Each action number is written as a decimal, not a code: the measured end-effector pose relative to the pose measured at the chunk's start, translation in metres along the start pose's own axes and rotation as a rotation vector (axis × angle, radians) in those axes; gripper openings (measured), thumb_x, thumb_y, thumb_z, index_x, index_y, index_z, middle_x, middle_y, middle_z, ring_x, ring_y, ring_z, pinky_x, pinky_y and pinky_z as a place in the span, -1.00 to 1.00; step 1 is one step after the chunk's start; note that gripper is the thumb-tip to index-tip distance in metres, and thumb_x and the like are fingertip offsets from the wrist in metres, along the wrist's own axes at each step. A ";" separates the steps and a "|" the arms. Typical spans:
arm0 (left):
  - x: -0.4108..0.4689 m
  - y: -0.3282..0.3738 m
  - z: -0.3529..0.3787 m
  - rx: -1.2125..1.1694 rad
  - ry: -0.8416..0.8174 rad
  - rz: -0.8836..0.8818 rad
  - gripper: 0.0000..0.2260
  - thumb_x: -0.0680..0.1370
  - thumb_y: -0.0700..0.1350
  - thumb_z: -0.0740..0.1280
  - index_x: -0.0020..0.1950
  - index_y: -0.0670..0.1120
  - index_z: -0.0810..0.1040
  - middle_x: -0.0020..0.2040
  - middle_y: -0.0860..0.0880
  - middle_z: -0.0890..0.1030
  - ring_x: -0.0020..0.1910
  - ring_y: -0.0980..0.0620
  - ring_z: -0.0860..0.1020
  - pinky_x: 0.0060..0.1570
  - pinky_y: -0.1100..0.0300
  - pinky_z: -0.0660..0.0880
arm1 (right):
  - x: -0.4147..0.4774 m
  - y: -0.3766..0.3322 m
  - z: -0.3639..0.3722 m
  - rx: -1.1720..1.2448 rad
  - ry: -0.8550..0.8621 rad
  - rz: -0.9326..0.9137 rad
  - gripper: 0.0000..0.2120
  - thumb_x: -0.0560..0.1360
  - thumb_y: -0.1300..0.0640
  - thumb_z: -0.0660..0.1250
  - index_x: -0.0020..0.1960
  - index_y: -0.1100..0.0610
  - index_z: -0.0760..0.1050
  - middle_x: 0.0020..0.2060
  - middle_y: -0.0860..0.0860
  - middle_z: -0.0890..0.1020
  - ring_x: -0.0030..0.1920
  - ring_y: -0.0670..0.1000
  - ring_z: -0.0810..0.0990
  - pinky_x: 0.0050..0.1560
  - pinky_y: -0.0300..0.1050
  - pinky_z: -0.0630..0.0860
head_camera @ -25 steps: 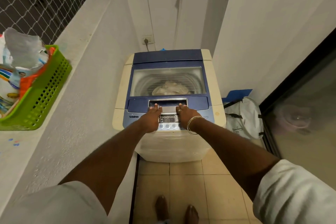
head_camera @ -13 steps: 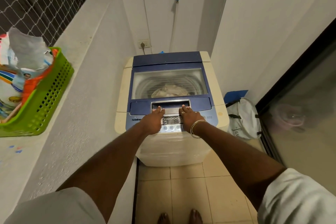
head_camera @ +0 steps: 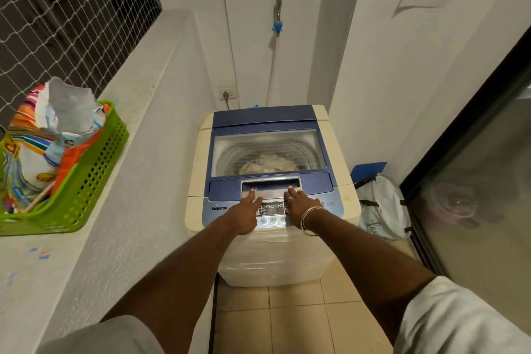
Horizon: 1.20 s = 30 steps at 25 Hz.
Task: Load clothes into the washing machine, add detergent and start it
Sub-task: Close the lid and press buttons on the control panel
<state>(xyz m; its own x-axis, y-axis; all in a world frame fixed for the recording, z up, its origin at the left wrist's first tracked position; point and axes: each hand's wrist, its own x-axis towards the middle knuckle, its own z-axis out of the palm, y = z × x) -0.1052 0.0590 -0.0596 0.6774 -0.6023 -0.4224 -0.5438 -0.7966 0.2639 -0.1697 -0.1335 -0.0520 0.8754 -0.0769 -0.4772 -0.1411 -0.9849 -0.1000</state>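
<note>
1. Head view, centre of frame: top-load washing machine (head_camera: 270, 256) stood on the tiled floor (head_camera: 287, 322), w/ its blue lid (head_camera: 267, 119) down flat.
2. Clothes (head_camera: 268, 165) lay as a pale heap inside the drum, seen thru the lid's clear window, just above the lid handle recess (head_camera: 270, 184).
3. Left hand (head_camera: 244, 214) lay flat on the front of the machine, fingers straight, tips at the lower left edge of the recess; it gripped nothing.
4. Right hand (head_camera: 298, 207) lay flat too, fingers straight, tips at the lower right edge of the recess; bangles (head_camera: 310, 220) sat on that wrist.
5. Hands were apart, w/ the control panel (head_camera: 273, 211) showing between them.
6. Left of frame: green basket (head_camera: 94, 175) sat on the white worktop (head_camera: 34, 267), holding a colourful detergent bag (head_camera: 31, 158) w/ its top open.
7. Upper left: netting (head_camera: 66, 8) covered a dark opening above the worktop.
8. Upper centre: tap (head_camera: 277, 13) on the back wall, wall socket (head_camera: 228, 93) lower and to its left, plug in.
9. Right of the machine: white bag (head_camera: 382, 210) w/ black straps on the floor, just beside a dark-framed glass door (head_camera: 474, 195) at the right edge.
</note>
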 end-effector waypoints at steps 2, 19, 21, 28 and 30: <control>0.000 0.002 -0.006 -0.015 -0.025 -0.006 -0.32 0.59 -0.26 0.24 0.63 -0.03 0.00 0.63 -0.08 -0.17 0.61 -0.15 0.00 0.49 -0.01 0.23 | -0.003 -0.001 -0.004 0.010 0.002 -0.012 -0.37 0.59 0.12 0.22 0.59 0.11 0.06 0.60 0.02 -0.01 0.57 0.12 0.05 0.41 0.39 0.24; -0.090 0.030 0.054 0.012 0.185 0.018 -0.31 0.63 0.15 0.18 0.62 -0.09 -0.04 0.63 -0.11 -0.07 0.61 -0.14 -0.04 0.54 -0.13 -0.02 | -0.079 0.018 0.053 0.038 0.186 0.034 -0.31 0.61 -0.16 0.15 0.58 0.20 0.06 0.59 0.16 0.02 0.59 0.16 -0.04 0.55 0.17 0.03; -0.092 0.029 0.060 0.039 0.194 0.023 -0.27 0.61 0.19 0.19 0.62 -0.09 -0.07 0.63 -0.11 -0.08 0.61 -0.14 -0.05 0.53 -0.13 -0.04 | -0.076 0.026 0.052 0.054 0.188 0.070 -0.24 0.58 -0.22 0.18 0.57 0.22 0.05 0.59 0.19 0.01 0.59 0.17 -0.05 0.54 0.17 0.05; -0.090 0.026 0.074 0.062 0.227 0.022 -0.18 0.56 0.28 0.20 0.63 -0.09 -0.09 0.63 -0.11 -0.11 0.61 -0.14 -0.08 0.52 -0.10 -0.09 | -0.068 0.045 0.053 0.077 0.146 0.096 -0.18 0.56 -0.25 0.21 0.59 0.21 -0.01 0.60 0.17 -0.05 0.60 0.17 -0.06 0.55 0.16 0.05; -0.087 0.025 0.074 0.057 0.257 0.017 -0.18 0.55 0.27 0.22 0.63 -0.10 -0.07 0.63 -0.11 -0.09 0.61 -0.14 -0.06 0.52 -0.09 -0.08 | -0.066 0.047 0.053 0.115 0.173 0.090 -0.26 0.59 -0.21 0.17 0.58 0.20 0.04 0.60 0.16 -0.01 0.59 0.18 -0.04 0.56 0.16 0.03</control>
<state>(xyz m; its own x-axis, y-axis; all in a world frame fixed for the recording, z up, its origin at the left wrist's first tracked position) -0.2141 0.0951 -0.0808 0.7676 -0.6146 -0.1818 -0.5785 -0.7865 0.2163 -0.2585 -0.1669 -0.0717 0.9218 -0.1992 -0.3327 -0.2657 -0.9494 -0.1676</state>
